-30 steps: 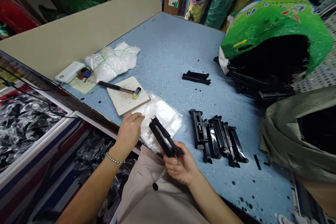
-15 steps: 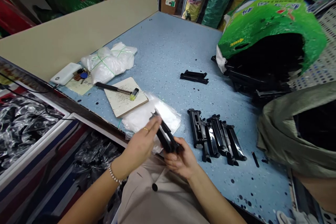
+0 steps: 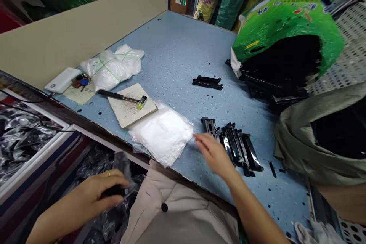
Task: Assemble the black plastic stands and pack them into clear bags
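My left hand (image 3: 97, 188) is low at the left, over a bin of bagged black parts (image 3: 107, 213) below the table edge. Its thumb and fingers curl around a black plastic part in a clear bag (image 3: 123, 166), mostly hidden by the hand. My right hand (image 3: 213, 152) is above the table with nothing in it, its fingers stretched toward the right edge of a stack of clear plastic bags (image 3: 164, 131). Just beyond it lies a row of long black plastic parts (image 3: 238, 145), partly covered by the hand and forearm.
A hammer (image 3: 120, 97) rests on a wooden board (image 3: 128, 112). Behind are tied plastic bags (image 3: 113, 66) and a white device (image 3: 63, 80). Two black strips (image 3: 207, 82) lie mid-table. At right stand a green sack (image 3: 286, 26) spilling black parts and an olive sack (image 3: 291, 137).
My hands have separated. The left carried the black part down left to the bin, while the right let go and moved right and up toward the bags and the row of parts.
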{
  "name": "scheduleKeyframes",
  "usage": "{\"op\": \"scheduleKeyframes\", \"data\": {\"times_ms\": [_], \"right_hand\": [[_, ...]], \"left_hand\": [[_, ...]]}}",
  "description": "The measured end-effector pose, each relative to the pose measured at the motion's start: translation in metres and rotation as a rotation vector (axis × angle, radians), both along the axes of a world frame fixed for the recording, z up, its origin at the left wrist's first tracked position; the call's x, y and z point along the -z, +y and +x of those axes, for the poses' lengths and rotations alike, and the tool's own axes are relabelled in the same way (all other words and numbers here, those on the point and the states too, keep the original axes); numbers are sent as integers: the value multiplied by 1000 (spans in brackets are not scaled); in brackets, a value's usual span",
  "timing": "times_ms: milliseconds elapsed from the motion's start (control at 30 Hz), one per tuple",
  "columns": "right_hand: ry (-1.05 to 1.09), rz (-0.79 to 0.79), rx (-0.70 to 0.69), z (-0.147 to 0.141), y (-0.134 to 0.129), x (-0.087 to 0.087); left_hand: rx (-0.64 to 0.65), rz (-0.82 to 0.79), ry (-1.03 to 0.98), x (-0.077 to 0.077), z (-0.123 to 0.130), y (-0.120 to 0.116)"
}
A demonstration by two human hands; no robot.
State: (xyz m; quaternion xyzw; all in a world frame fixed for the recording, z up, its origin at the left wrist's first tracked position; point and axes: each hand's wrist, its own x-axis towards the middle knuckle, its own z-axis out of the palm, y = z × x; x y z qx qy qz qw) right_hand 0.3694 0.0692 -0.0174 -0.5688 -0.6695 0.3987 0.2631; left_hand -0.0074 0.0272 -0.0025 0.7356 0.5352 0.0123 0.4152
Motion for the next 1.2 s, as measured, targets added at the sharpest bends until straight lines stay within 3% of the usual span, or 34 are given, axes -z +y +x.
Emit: {"op": "scheduleKeyframes", "data": {"times_ms": [67,167,267,333,400,500,633,733,833,933,1000,1067,1133,1200], "right_hand": [[-304,164,109,18,19,5],[-635,240,147,24,36,11],[-806,270,158,16,49,16],[-867,246,170,13,60,17],[-893,178,152,19,75,15],[-883,169,-66,43,95,9],[-861,203,-444,78,111,4],[-790,144,-494,93,119,1],[-681,101,-343,98,118,-6],[-462,-22,-127,91,99,-12],[-233,-172,2,80,79,-12],[36,-304,123,66,57,-7],[308,-392,220,52,37,1],[550,-456,315,41,20,8]], "left_hand": [[-64,-73,206,24,-13,2],[-170,-37,414,43,3,14],[-207,121,170,38,54,30],[-225,332,3,33,93,41],[-173,525,-32,34,126,51],[-135,568,-37,44,150,67],[-275,314,-219,52,139,92],[-382,59,-381,49,124,105],[-372,-91,-455,46,118,107],[-289,169,-283,46,125,96],[-157,426,-110,48,133,87],[-47,558,9,50,138,82],[-21,513,9,49,138,84],[-95,360,-94,46,133,92]]}}
